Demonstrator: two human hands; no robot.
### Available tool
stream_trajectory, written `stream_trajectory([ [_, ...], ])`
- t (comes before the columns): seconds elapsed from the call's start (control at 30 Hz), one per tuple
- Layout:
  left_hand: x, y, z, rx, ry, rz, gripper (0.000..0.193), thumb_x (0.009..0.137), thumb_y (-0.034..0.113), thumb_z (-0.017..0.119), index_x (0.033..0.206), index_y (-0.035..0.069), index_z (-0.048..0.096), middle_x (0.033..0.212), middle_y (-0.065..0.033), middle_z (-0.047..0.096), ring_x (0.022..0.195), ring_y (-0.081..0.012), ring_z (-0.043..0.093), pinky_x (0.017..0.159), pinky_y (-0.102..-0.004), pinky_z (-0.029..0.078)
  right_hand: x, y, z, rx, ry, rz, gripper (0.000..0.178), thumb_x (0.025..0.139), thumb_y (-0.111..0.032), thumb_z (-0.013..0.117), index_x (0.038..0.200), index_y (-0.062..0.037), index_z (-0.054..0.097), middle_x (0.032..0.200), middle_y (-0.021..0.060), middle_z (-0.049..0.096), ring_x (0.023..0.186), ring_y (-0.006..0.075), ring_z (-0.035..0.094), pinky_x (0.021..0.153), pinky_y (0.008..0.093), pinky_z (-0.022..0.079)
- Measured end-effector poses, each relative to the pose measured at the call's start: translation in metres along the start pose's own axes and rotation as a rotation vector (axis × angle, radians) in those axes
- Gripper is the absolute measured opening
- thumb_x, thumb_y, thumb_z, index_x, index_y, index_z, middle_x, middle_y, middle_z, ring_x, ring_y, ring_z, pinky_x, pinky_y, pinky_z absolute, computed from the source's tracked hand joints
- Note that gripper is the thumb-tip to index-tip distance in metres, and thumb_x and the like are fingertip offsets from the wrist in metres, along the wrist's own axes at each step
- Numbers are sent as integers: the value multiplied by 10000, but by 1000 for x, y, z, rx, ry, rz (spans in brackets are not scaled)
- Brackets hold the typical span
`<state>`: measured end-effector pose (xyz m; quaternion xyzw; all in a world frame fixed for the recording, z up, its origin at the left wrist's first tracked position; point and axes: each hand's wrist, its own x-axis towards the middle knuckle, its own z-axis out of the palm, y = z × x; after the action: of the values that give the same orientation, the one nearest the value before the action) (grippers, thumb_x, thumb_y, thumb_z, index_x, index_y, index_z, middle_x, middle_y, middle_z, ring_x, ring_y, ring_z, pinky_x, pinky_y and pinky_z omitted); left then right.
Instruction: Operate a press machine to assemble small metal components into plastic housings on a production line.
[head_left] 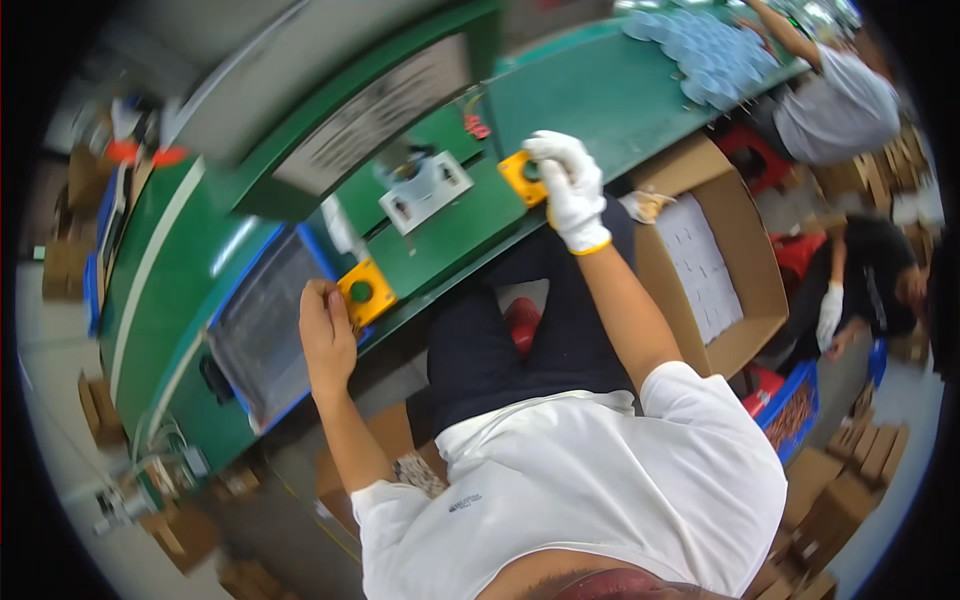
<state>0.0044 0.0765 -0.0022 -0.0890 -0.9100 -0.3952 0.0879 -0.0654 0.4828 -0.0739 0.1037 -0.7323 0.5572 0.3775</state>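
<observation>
Down over the green workbench (590,100), my left hand (326,335), bare, rests at the near edge with its fingers curled against a yellow button box (364,292) that has a green button on top; whether I am gripping it or only touching its side I cannot tell. My right hand (568,185), in a white glove, is folded over a second yellow box (517,175) further along the same edge, fingers bent down onto its top. Between the two boxes a small grey metal fixture (425,190) sits on the green top. Just left of my left hand lies a blue-rimmed tray (262,325) with a dull grey inside. A big green machine housing (340,110) rises behind. To my right an open cardboard box (705,265) holds white sheets. Farther along the bench a heap of pale blue discs (715,50) lies near another person in grey (835,105), and a person in black (865,285) crouches beyond the carton. Brown cartons (845,480) crowd the floor.
</observation>
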Motion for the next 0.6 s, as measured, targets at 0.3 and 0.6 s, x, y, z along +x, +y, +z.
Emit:
stream_trajectory([
  [0.3, 35, 17, 55, 72, 131, 192, 54, 1047, 23, 585, 1082, -8, 611, 1070, -160, 648, 1021, -370, 572, 920, -463, 464, 25, -82, -4, -251, -172, -142, 616, 810, -124, 817, 1381, 20, 636, 1301, 209, 742, 1204, 392, 724, 1086, 463, 570],
  [0.6, 30, 19, 57, 128, 139, 163, 100, 1068, 56, 608, 1108, -19, 661, 1043, -172, 670, 938, -337, 653, 883, -426, 520, 65, -123, 98, 45, -268, 178, 720, 766, -252, 911, 1388, -64, 598, 1061, 204, 745, 1001, 431, 749, 886, 481, 618],
])
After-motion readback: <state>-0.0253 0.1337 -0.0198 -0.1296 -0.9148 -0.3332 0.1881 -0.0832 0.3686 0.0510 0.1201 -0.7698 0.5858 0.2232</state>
